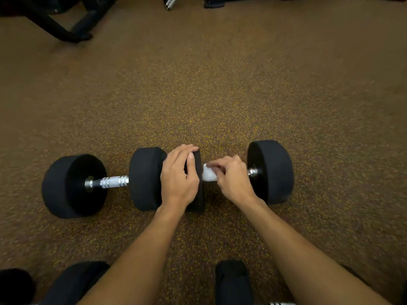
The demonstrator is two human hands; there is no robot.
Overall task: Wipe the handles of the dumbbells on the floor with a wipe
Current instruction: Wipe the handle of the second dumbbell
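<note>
On the floor straight ahead, the right dumbbell (272, 170) lies left-to-right. The right hand (231, 179) pinches the wipe (208, 172) around its handle (253, 172), fingers curled. The left hand (178, 177) grips the inner weight (199, 201). The next stroke probably runs sideways along the bar.

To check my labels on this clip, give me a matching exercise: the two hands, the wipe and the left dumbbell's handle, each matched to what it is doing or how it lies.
Column one:
1. left hand
2. right hand
3. wipe
4. left dumbbell's handle

Column two:
A. bare chrome, no hand on it
B. white, on the handle of the right dumbbell
C. holds that dumbbell's inner weight head
D. pinches the wipe

Pairs: 1-C, 2-D, 3-B, 4-A
</note>
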